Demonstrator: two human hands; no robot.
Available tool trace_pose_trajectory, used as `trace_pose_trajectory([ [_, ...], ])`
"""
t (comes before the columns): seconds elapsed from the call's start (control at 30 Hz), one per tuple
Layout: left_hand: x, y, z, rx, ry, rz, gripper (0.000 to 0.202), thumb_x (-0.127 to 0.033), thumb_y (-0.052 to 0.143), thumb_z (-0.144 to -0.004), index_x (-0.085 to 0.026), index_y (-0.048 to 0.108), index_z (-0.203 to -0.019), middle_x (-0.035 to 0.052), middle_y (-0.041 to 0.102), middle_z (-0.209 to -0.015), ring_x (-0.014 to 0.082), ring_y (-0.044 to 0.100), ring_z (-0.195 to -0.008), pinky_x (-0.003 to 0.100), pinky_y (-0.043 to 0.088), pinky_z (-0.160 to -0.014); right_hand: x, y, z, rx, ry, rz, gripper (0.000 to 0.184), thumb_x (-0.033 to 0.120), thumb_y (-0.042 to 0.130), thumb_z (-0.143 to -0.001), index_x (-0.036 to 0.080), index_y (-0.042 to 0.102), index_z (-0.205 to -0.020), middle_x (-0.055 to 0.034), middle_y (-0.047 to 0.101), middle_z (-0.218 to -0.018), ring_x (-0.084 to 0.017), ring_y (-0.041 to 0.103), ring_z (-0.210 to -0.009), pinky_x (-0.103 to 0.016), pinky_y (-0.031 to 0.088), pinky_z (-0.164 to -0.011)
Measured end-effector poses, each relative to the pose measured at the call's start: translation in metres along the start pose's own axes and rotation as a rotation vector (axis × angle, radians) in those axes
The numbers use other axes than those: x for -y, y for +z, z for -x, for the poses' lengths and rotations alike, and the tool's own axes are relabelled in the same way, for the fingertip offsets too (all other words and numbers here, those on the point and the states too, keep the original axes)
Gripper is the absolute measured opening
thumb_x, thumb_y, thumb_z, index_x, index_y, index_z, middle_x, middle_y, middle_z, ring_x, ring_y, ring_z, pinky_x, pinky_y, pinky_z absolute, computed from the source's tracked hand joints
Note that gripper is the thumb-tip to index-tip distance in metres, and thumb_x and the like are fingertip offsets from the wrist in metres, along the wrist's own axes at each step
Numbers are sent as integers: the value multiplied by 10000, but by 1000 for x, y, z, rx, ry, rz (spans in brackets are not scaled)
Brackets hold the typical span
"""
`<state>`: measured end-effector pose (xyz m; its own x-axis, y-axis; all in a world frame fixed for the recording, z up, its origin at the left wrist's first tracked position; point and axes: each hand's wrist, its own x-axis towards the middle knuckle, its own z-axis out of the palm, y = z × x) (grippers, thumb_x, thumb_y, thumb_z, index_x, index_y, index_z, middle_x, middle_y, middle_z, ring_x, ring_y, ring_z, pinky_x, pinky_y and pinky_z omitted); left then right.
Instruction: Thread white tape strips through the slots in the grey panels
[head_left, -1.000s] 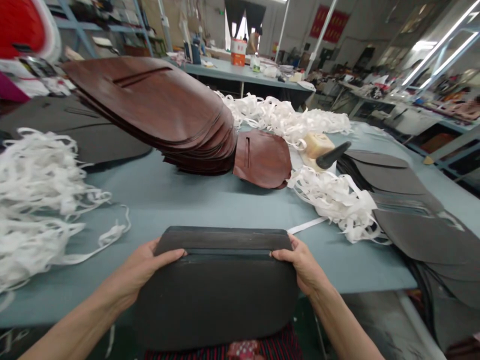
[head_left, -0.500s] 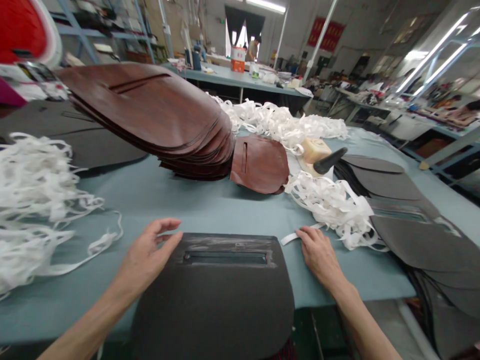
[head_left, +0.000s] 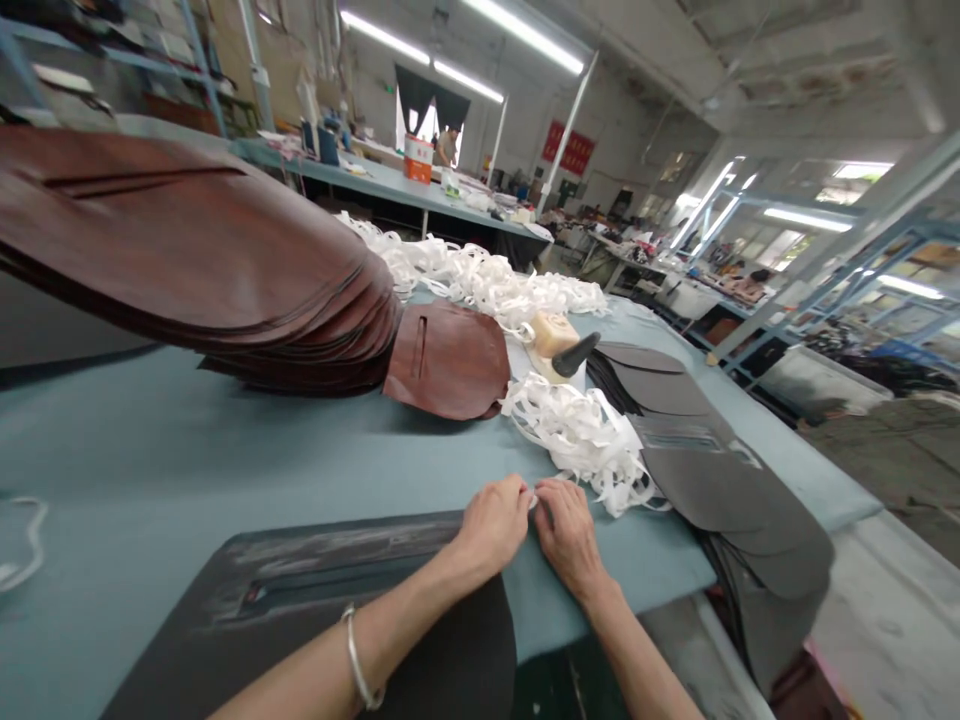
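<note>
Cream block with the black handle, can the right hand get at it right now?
Probably yes, by reaching over: the loose white strip pile lies between the right hand and the cream block, but it looks low and soft.

I looked down a long factory workroom.

Fluorescent tubes [head_left: 525,35] lit the ceiling, red banners [head_left: 570,148] hung on the far wall, and workbenches [head_left: 390,182] stood along a concrete floor [head_left: 892,600].

Reddish-brown leather panels [head_left: 202,250] lie stacked near a black-handled block [head_left: 555,345].
</note>
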<state>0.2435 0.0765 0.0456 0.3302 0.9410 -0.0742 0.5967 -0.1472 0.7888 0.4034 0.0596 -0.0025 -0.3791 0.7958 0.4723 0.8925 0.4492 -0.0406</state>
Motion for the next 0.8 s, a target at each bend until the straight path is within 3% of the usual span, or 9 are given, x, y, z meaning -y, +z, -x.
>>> trace_pose_trajectory([
  [0.13, 2, -15, 12, 44, 9, 36, 234, -240, 386, -902, -194, 589, -796, 36, 646, -749, 175, 596, -731, 268, 382, -664, -38, 1, -7, 13, 25, 18, 299, 62, 389, -837, 155, 573, -1053, -102, 629, -1058, -227, 518, -1088, -401, 381, -952],
  [0.27, 29, -54, 65, 85, 55, 95, 259, -289, 355, -935, -206, 535, -770, -16, 595, -724, 138, 547, -694, 242, 346, -640, -91, 3, -19, -21, 125, 20, 319, 62, 369, -812, 115, 595, -1031, -149, 638, -1009, -257, 557, -1006, -425, 429, -883],
  [0.33, 42, -71, 93, 108, 46, 116, 272, -307, 332, -951, -200, 510, -774, -24, 578, -720, 129, 527, -680, 240, 338, -637, -98, 5, -24, -36, 153, -4, 346, 50, 359, -784, 102, 597, -1030, -160, 639, -988, -262, 570, -979, -428, 442, -861],
  [0.4, 50, -81, 116, 141, 13, 117, 266, -316, 329, -958, -200, 497, -788, -30, 569, -703, 123, 515, -657, 237, 334, -627, -79, 4, -29, -53, 154, -38, 349, 57, 358, -784, 106, 598, -1032, -161, 637, -994, -270, 569, -989, -442, 431, -876],
  [0.5, 52, -86, 133, 157, -18, 109, 235, -312, 345, -958, -208, 510, -827, -32, 565, -690, 121, 501, -635, 233, 330, -613, -7, -8, -32, -40, 116, -170, 267, 174, 410, -866, 159, 579, -1072, -119, 634, -1033, -254, 561, -1011, -418, 412, -912],
  [0.53, 53, -86, 135, 141, -17, 108, 223, -309, 352, -958, -211, 517, -845, -31, 566, -701, 120, 500, -641, 231, 331, -615, 22, -16, -32, 51, 109, -321, 266, 226, 442, -887, 176, 554, -1123, -104, 623, -1076, -235, 556, -1032, -382, 412, -922],
  [0.63, 62, -94, 140, 51, -26, 102, 210, -300, 356, -961, -218, 532, -881, -29, 569, -750, 118, 500, -681, 227, 337, -641, 91, -43, -27, 597, -13, -666, 239, 296, 427, -935, 238, 540, -1138, -25, 636, -959, -164, 586, -881, -267, 444, -806],
  [0.7, 73, -105, 149, 34, -67, 104, 220, -304, 365, -959, -214, 537, -856, -35, 555, -739, 114, 494, -682, 223, 336, -643, 109, -56, -24, 821, -22, -720, 216, 341, 393, -961, 261, 579, -1036, 11, 623, -835, -144, 575, -778, -237, 429, -728],
  [0.8, 96, -125, 167, 57, -139, 124, 256, -326, 372, -953, -201, 542, -807, -40, 531, -700, 111, 489, -665, 218, 341, -632, 105, -59, -23, 897, 30, -731, 276, 384, 359, -975, 251, 598, -932, 18, 599, -771, -136, 561, -740, -229, 403, -697],
])
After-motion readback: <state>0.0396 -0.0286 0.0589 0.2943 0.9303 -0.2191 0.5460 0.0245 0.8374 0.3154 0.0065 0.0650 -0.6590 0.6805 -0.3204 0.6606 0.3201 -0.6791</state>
